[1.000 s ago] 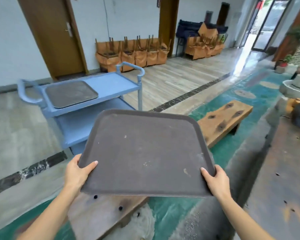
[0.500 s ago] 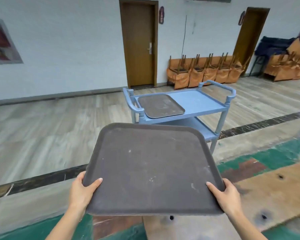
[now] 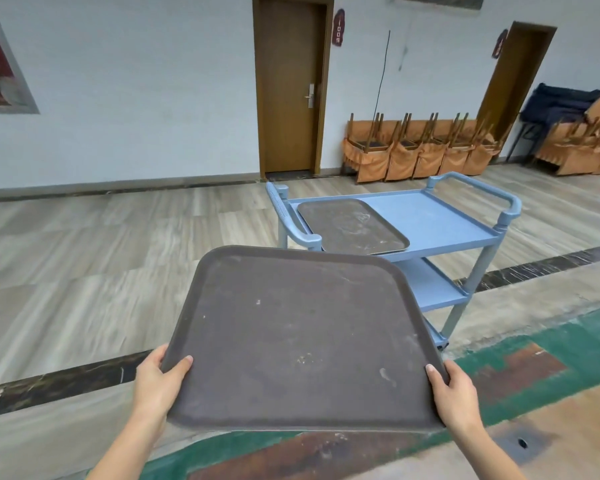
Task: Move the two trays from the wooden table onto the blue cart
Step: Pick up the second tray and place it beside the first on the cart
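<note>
Head view, what do both hands hold?

— Left hand [image 3: 158, 386] and right hand [image 3: 456, 393] each clasp a near corner of a dark brown tray [image 3: 302, 341], thumbs on top, carried in the air.

— And the other tray?

— Second brown tray [image 3: 352, 226] lies flat on the blue cart [image 3: 440, 220]'s top shelf, at its left end.

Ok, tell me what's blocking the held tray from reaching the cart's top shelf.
Nothing visible. Only open floor lies between the held tray and the blue cart; the first tray fills the shelf's left part, the right part is bare.
</note>
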